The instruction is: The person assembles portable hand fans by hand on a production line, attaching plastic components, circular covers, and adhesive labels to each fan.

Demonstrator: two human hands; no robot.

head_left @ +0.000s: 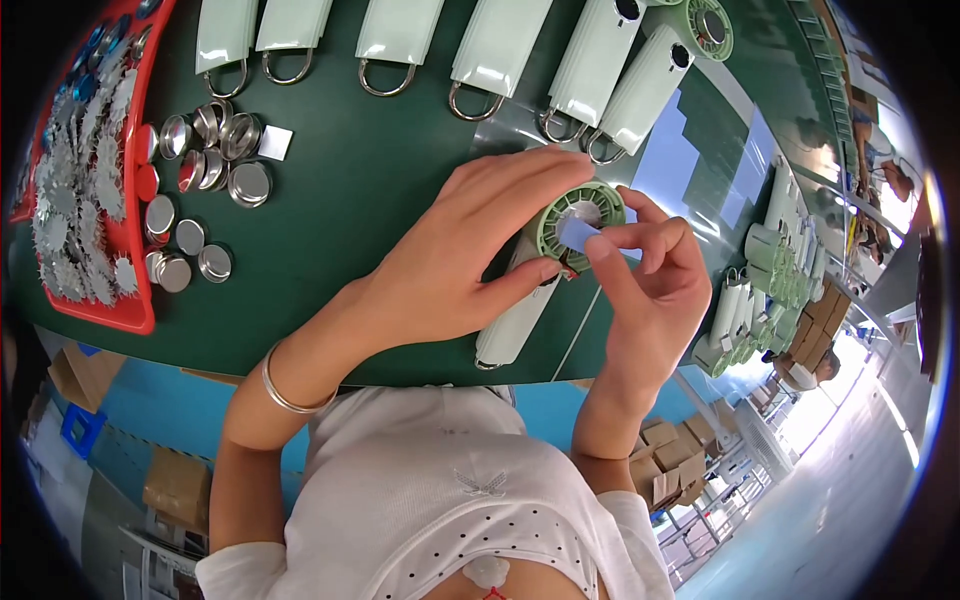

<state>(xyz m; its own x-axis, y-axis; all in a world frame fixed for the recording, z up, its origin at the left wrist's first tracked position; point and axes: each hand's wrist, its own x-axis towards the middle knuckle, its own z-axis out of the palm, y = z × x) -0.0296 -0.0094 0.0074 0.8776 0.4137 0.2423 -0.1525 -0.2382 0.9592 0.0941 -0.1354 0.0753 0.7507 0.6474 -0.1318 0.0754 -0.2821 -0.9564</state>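
Note:
A pale green handheld fan (512,325) lies on the table in front of me, its round ribbed head (545,232) toward the far right. My left hand (470,250) grips that head, with the fingers over its far side and the thumb along its near side. A small pale blue strip (576,236) is pinched between the thumb and index finger of my right hand (655,262). The strip reaches over the centre of the head, where a whitish round area shows. Whether it sticks to that area I cannot tell. A bit of red shows at the head's near edge.
More pale green fans (500,50) with metal loops line the far edge. Silver round caps (250,184) lie loose at the left beside a red tray (140,300) of whitish toothed wheels (75,215). A small white square (275,142) lies by the caps. More green parts (770,270) are piled right.

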